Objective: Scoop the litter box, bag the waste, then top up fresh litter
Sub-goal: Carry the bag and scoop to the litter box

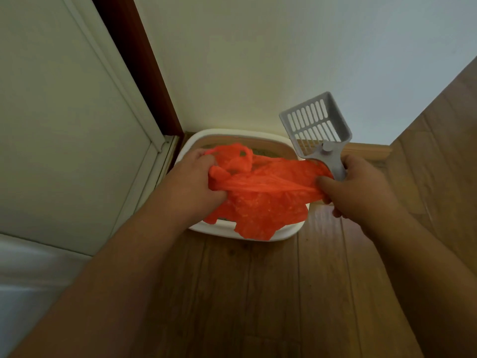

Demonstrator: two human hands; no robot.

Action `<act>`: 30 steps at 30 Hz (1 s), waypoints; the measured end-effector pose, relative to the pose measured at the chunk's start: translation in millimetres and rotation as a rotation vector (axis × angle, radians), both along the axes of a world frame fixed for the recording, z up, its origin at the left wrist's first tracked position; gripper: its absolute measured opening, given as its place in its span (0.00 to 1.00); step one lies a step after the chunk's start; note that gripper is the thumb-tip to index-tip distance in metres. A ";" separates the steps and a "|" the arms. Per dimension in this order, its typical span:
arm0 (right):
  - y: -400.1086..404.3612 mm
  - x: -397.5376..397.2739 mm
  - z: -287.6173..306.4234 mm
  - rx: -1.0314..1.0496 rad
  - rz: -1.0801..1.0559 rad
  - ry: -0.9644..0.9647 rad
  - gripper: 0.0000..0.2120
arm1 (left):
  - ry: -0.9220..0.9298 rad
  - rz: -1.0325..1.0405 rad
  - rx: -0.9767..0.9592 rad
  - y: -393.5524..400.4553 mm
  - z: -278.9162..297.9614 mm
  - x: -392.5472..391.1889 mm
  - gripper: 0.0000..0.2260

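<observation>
An orange plastic bag (260, 202) is stretched between my two hands above the white litter box (227, 232), which stands on the floor against the wall. My left hand (192, 182) grips the bag's left side. My right hand (361, 189) pinches the bag's right edge and also holds the handle of a grey slotted litter scoop (316, 125), whose head points up and looks empty. The bag hides most of the box's inside; a strip of litter shows at the far edge.
A white wall (258, 60) rises right behind the box. A pale door (64, 99) with a dark frame stands to the left, close to the box's left side. Wooden floor (258, 293) stretches in front, with a wooden surface at the right edge.
</observation>
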State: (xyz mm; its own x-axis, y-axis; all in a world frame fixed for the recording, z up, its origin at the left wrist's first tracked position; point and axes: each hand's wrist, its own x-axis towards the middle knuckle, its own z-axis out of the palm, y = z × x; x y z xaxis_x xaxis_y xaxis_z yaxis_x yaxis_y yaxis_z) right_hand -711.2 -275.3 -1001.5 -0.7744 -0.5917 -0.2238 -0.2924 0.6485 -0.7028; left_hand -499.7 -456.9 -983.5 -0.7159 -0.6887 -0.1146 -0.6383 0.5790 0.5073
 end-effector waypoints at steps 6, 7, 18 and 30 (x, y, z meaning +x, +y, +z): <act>6.9 -1.8 -4.0 0.161 0.050 0.060 0.20 | 0.043 -0.001 0.214 2.0 9.5 1.9 0.25; 7.0 -0.8 -3.9 0.169 0.047 0.052 0.21 | 0.083 0.014 0.245 6.0 11.8 1.5 0.25; -9.5 36.4 -18.2 0.013 0.125 -0.289 0.30 | 0.461 0.156 0.449 27.1 -5.2 -15.9 0.10; -13.4 2.1 -62.1 0.045 0.337 -0.229 0.24 | 0.667 0.438 0.940 21.1 -29.3 -15.1 0.05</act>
State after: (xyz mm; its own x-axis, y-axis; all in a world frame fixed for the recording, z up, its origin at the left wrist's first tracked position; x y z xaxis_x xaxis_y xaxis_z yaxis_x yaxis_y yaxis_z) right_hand -709.2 -288.7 -1063.6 -0.4664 -0.7895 -0.3990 -0.3332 0.5747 -0.7475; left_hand -514.8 -435.8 -1012.8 -0.5536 -0.7326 -0.3961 -0.1433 -0.3847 0.9118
